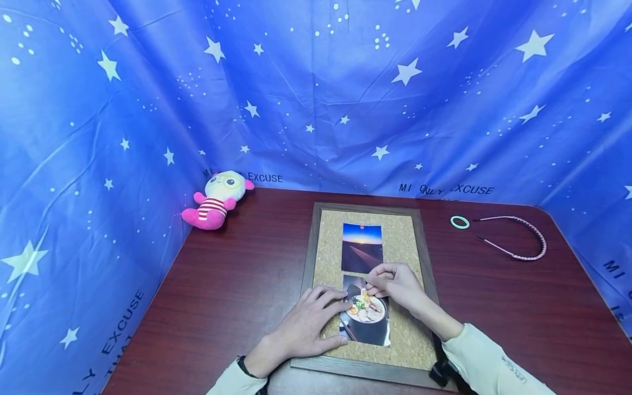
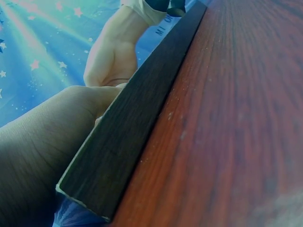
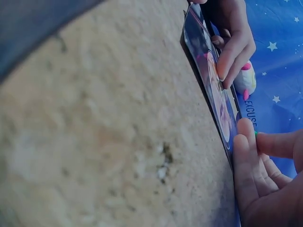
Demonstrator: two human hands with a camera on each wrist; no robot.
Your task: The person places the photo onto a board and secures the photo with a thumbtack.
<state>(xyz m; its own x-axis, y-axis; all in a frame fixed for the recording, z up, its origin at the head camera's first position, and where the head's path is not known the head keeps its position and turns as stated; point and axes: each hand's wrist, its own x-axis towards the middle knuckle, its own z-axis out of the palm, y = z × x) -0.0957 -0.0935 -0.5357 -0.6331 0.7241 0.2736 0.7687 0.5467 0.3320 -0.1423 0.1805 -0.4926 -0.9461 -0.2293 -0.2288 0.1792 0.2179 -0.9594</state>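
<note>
A cork board in a dark wooden frame lies on the table. On it are two photos, a sunset road picture above and a ramen bowl picture below. My left hand rests with spread fingers on the left side of the ramen photo. At that photo's top edge, my right hand pinches a small green push pin between thumb and fingers; most of it is hidden. An orange-red dot, like a pin head, sits at the top of the sunset photo.
A pink plush toy leans at the table's back left. A mint green ring and a beaded headband lie right of the board. Blue star-patterned cloth surrounds the brown table.
</note>
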